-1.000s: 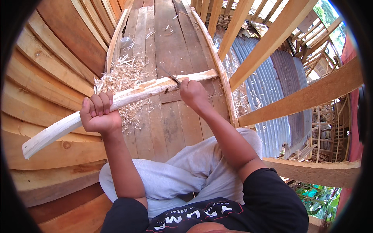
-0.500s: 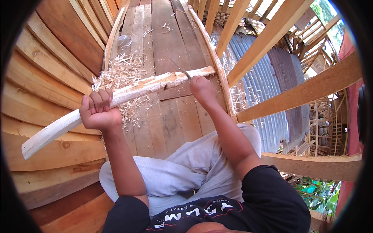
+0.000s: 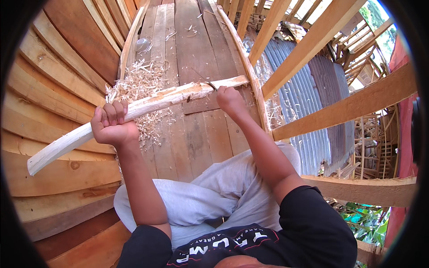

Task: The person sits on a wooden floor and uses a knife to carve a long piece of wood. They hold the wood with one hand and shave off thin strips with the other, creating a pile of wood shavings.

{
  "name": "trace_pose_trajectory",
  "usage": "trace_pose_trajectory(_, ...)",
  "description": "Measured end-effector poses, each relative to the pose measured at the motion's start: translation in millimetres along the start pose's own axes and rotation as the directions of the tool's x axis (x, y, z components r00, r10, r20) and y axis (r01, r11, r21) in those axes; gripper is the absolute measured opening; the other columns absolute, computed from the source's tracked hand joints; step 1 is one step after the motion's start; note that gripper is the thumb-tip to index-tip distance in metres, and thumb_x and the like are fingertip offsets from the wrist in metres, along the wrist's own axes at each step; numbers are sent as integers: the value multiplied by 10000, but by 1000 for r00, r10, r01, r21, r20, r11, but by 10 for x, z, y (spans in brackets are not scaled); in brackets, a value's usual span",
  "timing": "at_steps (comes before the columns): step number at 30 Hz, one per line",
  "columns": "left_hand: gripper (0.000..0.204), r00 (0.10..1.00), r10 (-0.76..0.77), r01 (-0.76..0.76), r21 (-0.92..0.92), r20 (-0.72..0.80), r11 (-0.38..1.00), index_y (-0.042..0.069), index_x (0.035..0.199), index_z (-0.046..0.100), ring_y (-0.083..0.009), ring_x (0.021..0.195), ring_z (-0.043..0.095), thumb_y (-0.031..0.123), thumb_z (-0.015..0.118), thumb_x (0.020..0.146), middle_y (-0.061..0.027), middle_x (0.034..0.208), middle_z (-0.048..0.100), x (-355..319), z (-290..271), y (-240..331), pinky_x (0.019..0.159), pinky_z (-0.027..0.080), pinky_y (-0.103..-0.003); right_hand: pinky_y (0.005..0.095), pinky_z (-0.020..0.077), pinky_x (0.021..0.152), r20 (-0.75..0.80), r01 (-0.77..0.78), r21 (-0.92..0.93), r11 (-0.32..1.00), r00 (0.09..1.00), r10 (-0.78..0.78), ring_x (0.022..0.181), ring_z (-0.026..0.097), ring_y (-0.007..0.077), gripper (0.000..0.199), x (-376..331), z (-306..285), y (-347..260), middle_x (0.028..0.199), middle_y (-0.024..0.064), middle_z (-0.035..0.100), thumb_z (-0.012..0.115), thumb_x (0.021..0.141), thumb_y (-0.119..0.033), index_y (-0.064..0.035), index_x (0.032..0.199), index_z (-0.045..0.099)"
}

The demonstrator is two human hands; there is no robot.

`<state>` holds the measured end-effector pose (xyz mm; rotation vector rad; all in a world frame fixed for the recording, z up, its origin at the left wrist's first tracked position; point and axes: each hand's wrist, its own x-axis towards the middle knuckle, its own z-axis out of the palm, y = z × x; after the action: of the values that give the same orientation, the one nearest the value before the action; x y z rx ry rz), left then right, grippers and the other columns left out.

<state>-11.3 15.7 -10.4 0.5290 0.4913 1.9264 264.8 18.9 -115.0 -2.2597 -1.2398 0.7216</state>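
weathered grey-brown floor planks (image 3: 187, 40) run from the middle up toward twelve o'clock, narrowing between two curved ribs. from nine to eleven o'clock a wall of curved, overlapping boards (image 3: 49, 85) climbs in warm orange-brown, and it carries on down to seven o'clock. a heap of pale wood shavings (image 3: 143, 85) lies on the planks at about eleven o'clock, with a small clear bottle (image 3: 142, 43) beyond it. from one to four o'clock bare timber beams (image 3: 339, 111) cross open air, with corrugated metal sheeting (image 3: 290, 76) below them. sunlight is bright; green leaves (image 3: 362, 214) show at four o'clock.
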Motion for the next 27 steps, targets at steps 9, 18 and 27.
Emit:
trace_pose_trajectory(9,359,1000,0,0,22,9,1000,195,581,190,-118,478,173,180,463,815,31,499,179,-28,-8,9,574,268,-292,516,451,909,-112,12,-10,1000,994,-13,964,597,491,565,-9,75,6,964,326,627,319,928,-362,84,884,664)
trace_pose_trajectory(18,354,1000,3,-3,6,25,1000,200,578,197,-114,468,176,172,439,836,30,492,183,-4,-6,-8,577,273,-292,530,451,904,-116,20,-54,998,993,-26,982,599,474,545,118,86,99,984,318,629,301,935,-341,55,914,675)
trace_pose_trajectory(27,350,998,15,-15,2,60,1000,195,573,206,-114,467,177,167,434,837,35,492,185,6,61,-24,566,272,-289,522,409,970,-15,23,-42,999,1000,-24,1067,560,482,583,181,-77,120,1081,332,600,299,925,-396,64,1018,646)
